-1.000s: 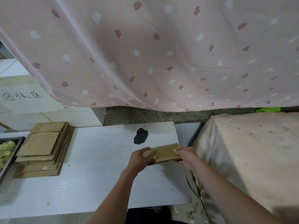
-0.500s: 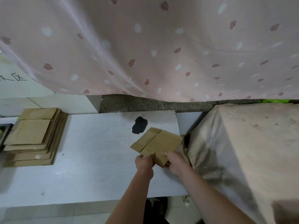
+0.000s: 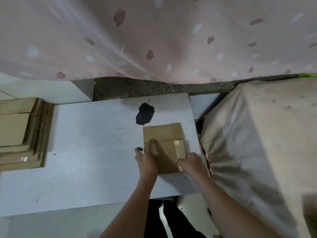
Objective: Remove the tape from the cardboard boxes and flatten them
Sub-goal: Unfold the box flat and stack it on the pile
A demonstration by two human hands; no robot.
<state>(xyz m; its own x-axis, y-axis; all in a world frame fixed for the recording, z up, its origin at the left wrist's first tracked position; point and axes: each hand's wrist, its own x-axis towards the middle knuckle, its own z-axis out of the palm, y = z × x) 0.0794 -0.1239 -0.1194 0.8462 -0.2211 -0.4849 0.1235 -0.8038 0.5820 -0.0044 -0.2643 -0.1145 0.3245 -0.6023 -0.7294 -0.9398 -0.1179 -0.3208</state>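
- Small brown cardboard box [image 3: 163, 146] is seen lying flat on the white tabletop [image 3: 85, 152], near its right edge, just below a dark blotch [image 3: 145, 113].
- Clear shiny tape [image 3: 177, 143] is visible at the box's right side by the flap seam; it is judged not yet peeled.
- Left hand [image 3: 147, 160] is rested on the box's left edge, index finger stretched out along the seam, other fingers spread; nothing is pinched.
- Right hand [image 3: 192, 163] is placed at the near right corner, thumb pressed against the cardboard; whether the corner is actually gripped cannot be told.
- Stack of flattened brown boxes [image 3: 20, 134] is kept at the far left, well apart.
- Beige covered bulk [image 3: 257, 143] is just right of the table.
- Risk: tape may tear into strips if picked at a poor edge; the box could be pushed off the nearby right edge.
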